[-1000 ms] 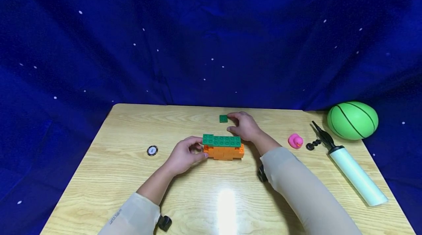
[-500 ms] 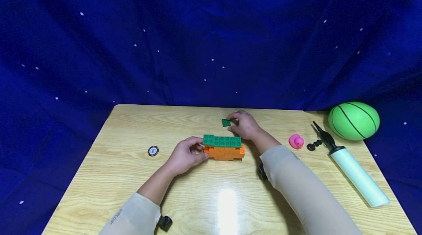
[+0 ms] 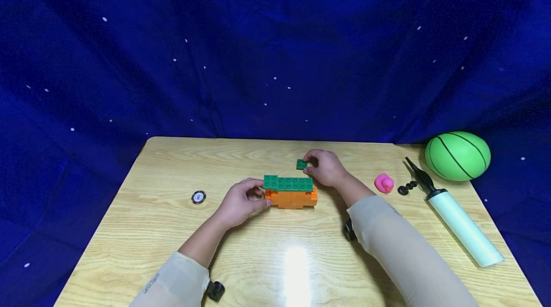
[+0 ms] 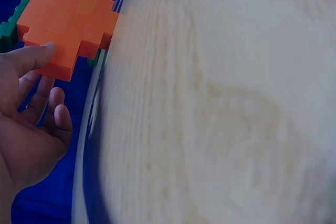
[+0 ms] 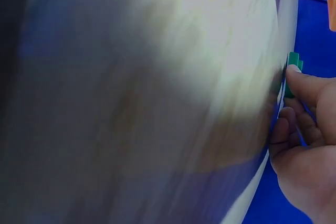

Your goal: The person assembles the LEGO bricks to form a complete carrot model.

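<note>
An assembly of orange building bricks (image 3: 290, 200) with a row of green bricks (image 3: 295, 184) on top stands near the table's middle. My left hand (image 3: 242, 203) grips its left end between thumb and fingers; the left wrist view shows the thumb pressed on the orange face (image 4: 68, 19). Behind the assembly, my right hand (image 3: 326, 168) pinches a small square green brick (image 3: 302, 164) by its right side. In the right wrist view the thumb lies against that green brick (image 5: 293, 61), and the other fingers are partly hidden behind the hand.
On the wooden table (image 3: 163, 249) a poker chip (image 3: 198, 197) lies at left. To the right are a pink rubber duck (image 3: 384, 183), small black pieces (image 3: 406, 188), a pump (image 3: 465, 228) and a green ball (image 3: 458, 156). A blue curtain (image 3: 275, 58) hangs behind.
My right hand has taken hold of the small green brick and brought it slightly right and nearer. The left hand stays on the assembly.
</note>
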Available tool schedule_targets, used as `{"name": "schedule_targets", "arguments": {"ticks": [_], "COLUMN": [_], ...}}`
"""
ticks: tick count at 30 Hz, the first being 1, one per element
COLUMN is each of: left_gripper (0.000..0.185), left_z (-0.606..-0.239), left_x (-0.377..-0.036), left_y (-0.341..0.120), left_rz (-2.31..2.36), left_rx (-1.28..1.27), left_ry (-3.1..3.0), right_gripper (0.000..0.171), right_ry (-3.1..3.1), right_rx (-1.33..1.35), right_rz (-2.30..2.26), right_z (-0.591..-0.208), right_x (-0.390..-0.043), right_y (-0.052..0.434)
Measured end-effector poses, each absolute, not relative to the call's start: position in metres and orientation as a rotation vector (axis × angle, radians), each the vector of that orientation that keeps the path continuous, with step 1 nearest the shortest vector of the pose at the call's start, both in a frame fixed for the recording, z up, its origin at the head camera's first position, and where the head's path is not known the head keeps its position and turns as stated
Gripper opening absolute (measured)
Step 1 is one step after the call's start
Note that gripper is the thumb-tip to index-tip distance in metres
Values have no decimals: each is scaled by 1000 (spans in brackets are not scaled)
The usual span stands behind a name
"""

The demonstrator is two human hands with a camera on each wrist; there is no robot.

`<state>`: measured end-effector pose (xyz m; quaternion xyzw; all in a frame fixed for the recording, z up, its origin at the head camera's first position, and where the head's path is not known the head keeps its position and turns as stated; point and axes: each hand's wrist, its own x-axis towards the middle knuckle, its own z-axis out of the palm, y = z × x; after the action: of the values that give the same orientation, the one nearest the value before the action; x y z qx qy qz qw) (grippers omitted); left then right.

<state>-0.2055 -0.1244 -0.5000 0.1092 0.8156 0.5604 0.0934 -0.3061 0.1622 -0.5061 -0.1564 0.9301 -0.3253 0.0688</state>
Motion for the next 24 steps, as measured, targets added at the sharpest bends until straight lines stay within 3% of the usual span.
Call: {"name": "schedule_targets", "arguments": {"ticks": [7,24], "left_gripper": [54,54], "left_z": [-501,-501], "left_x": [-206,-207], "left_y": [-125,-123], "left_rz": [1646,1661], "left_rx": [327,333], "left_ry": [2434,2411], "right_gripper": [21,24], "right_ry": [2832,2846], "right_rx": [-467,-498], "right_rz": [-1020,-1121], "right_z": [-497,-477], "right_x": [-298,-272], "right_y": [175,189]}}
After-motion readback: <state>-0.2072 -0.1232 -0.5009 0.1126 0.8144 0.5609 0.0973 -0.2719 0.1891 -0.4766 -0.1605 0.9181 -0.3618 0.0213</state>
